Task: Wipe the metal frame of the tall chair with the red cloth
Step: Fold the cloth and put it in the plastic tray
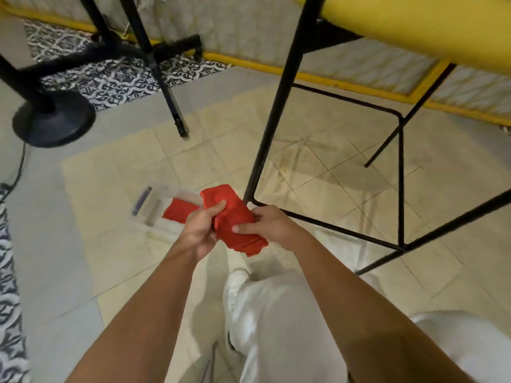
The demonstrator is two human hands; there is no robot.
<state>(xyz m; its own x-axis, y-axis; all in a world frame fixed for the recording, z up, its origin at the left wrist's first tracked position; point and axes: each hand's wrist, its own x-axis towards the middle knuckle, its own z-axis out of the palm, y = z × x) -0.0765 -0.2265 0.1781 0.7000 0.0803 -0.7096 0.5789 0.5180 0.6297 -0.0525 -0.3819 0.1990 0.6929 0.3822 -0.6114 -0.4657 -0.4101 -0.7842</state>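
Over pale square floor tiles (318, 167) we held the soft, folded red cloth (235, 214) | our left hand (200, 230) curled round its side | our right hand (266, 225) pinched it under the thumb | the tall chair's slim black metal frame (278, 106) stood just beside

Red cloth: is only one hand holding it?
No, the left hand and the right hand both grip the red cloth.

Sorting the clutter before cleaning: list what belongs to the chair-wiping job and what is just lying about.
Job: red cloth gripped by left hand and right hand; black metal frame of the tall chair.
Lying about: clear box, fan base, patterned rug.
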